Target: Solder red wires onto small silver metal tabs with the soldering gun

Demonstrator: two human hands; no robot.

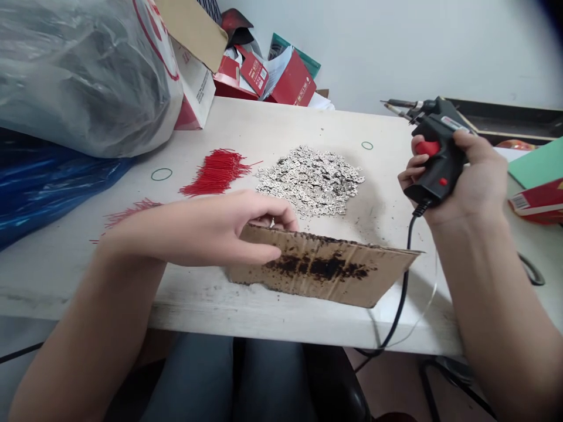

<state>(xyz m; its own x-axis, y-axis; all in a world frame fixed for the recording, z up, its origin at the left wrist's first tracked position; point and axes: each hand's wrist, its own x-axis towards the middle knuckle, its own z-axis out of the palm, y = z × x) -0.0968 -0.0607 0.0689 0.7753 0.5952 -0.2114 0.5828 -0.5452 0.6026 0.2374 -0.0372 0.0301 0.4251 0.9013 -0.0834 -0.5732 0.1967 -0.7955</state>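
Observation:
My right hand (472, 170) is wrapped round a black soldering gun (440, 140) with a red trigger, raised over the right side of the table. Its tip points left, and a black cord hangs from the handle. With thumb in front and fingers behind, my left hand (246, 228) grips the upper edge of a scorched cardboard piece (259, 272), which is tilted up near the table's front edge. Behind the cardboard lies a pile of small silvery metal pieces (308, 179). A bundle of red wires (215, 173) lies left of that pile; more red wires (132, 212) are partly hidden behind my left forearm.
Plastic bags (88, 76) crowd the left side. Red and white boxes (285, 79) stand at the back against the wall. Green rubber bands (162, 174) lie on the white table (193, 299). A black tray (505, 117) and a red box (539, 202) sit at right.

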